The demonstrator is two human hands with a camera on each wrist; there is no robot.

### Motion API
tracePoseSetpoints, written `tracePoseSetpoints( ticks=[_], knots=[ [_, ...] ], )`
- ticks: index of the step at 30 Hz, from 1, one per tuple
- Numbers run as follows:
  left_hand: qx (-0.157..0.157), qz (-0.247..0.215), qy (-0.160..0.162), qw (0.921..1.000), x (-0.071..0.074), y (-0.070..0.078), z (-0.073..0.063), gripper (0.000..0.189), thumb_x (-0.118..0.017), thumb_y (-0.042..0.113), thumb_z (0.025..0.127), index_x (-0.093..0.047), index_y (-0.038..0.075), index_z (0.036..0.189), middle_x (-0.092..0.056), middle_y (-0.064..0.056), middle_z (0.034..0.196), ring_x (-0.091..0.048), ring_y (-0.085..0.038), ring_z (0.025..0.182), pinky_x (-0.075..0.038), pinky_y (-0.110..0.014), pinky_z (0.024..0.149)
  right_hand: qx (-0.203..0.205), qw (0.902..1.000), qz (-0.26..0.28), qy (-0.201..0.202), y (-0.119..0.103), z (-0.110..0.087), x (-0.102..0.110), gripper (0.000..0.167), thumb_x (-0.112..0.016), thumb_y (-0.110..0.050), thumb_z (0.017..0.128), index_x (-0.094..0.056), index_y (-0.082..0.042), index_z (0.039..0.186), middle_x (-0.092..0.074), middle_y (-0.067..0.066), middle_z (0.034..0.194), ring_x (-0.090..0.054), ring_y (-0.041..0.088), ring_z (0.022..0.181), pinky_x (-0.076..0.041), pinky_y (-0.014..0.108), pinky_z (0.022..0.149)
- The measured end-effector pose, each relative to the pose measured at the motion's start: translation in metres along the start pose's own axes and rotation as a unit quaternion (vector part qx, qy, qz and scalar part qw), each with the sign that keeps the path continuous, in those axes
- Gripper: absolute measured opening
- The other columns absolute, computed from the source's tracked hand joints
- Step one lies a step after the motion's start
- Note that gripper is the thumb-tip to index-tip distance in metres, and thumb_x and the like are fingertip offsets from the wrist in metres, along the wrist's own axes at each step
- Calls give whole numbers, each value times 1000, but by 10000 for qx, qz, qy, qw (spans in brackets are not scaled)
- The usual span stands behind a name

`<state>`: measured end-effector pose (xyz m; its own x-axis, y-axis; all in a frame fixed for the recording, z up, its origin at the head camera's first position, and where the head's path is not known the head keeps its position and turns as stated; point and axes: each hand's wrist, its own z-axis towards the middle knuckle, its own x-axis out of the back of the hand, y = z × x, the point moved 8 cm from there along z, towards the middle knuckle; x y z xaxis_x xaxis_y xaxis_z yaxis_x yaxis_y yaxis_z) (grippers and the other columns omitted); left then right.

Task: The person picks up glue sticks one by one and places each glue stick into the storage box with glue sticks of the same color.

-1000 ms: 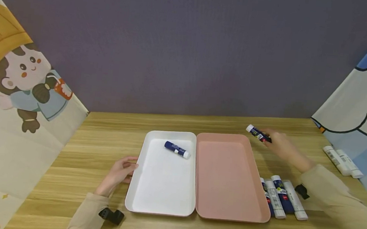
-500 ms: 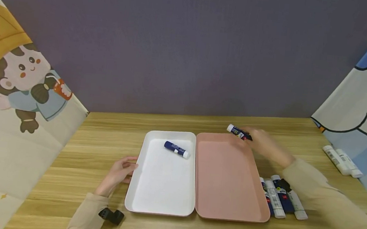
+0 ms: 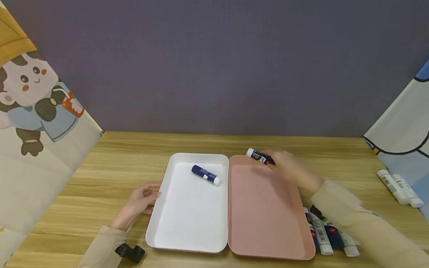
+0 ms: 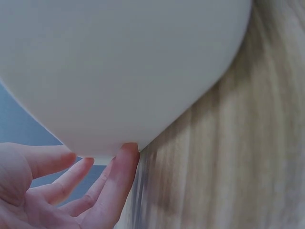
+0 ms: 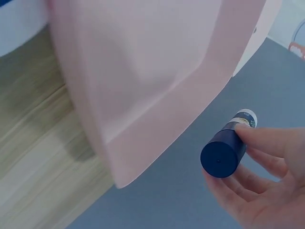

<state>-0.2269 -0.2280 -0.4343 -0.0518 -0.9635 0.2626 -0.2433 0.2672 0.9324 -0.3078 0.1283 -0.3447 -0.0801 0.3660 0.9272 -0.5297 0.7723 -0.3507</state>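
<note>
My right hand (image 3: 288,166) grips a dark blue glue stick (image 3: 260,156) with a white end, thumb on one side and fingers on the other. It hovers over the far edge of the pink tray (image 3: 270,204); the right wrist view shows the blue round base of the glue stick (image 5: 221,157) facing the camera. My left hand (image 3: 139,202) touches the left side of the white tray (image 3: 186,222) with relaxed fingertips, seen close against its wall (image 4: 124,95) in the left wrist view. Another blue glue stick (image 3: 206,175) lies inside the white tray.
Right of the pink tray lie several blue and white glue sticks (image 3: 322,237), partly hidden by my right sleeve. Two white sticks (image 3: 399,188) lie at the far right by the printed side panel. Both trays stand side by side on a wooden table (image 3: 118,163) before a dark grey wall.
My right hand has carried the glue stick leftward, from right of the pink tray to above its far edge. The left hand and both trays have stayed put.
</note>
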Motion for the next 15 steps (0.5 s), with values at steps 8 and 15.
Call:
tracePoseSetpoints(
  ticks=[8, 15],
  knots=[
    [-2, -3, -39, 10000, -1, 2, -2, 38, -50, 7, 90, -41, -5, 124, -55, -24, 104, -60, -18, 71, -53, -36, 59, 91, 9996, 157, -222, -25, 11, -7, 40, -56, -3, 85, -48, -1, 124, -54, 18, 117, -55, 29, 98, -47, 41, 78],
    [74, 38, 22, 10000, 0, 2, -3, 38, -50, 8, 90, -42, -4, 125, -55, -23, 105, -60, -18, 70, -53, -35, 58, 342, 9991, 12, -260, -45, 22, -13, 31, -55, -10, 87, -54, -5, 117, -60, 11, 105, -57, 20, 87, -48, 33, 67]
  ],
)
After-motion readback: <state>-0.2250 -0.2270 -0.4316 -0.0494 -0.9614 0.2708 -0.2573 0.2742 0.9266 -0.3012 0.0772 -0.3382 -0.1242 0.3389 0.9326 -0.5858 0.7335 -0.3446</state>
